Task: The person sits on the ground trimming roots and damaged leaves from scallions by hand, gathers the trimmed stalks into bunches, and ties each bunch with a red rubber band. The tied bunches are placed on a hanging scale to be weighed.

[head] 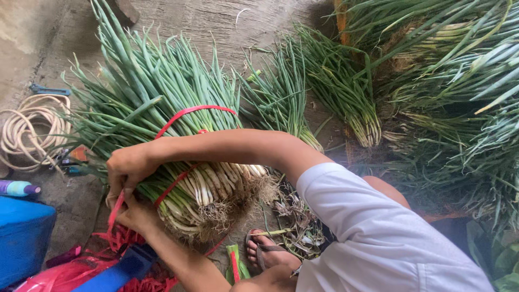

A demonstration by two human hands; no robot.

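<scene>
Bundle: I see the spring onion bundle (189, 162) wrapped by red strap (186, 112) — binding looks nearly done.
Left hand (135, 216): fingers pinching the strap end.
Right hand (127, 167): fingers curled, pressing the strap — knot unfinished.

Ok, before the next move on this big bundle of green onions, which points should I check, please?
1. Red plastic strip around the big bundle of green onions: two loops show, ok.
2. Right hand, fingers closed at the free end of the strip: ok.
3. Left hand under the bundle, its grip: cannot tell.
4. Knot tied: cannot tell, the hands hide it.
5. White root ends lying together on one side: ok.
6. Foot in a sandal apart from the bundle: ok.
</scene>
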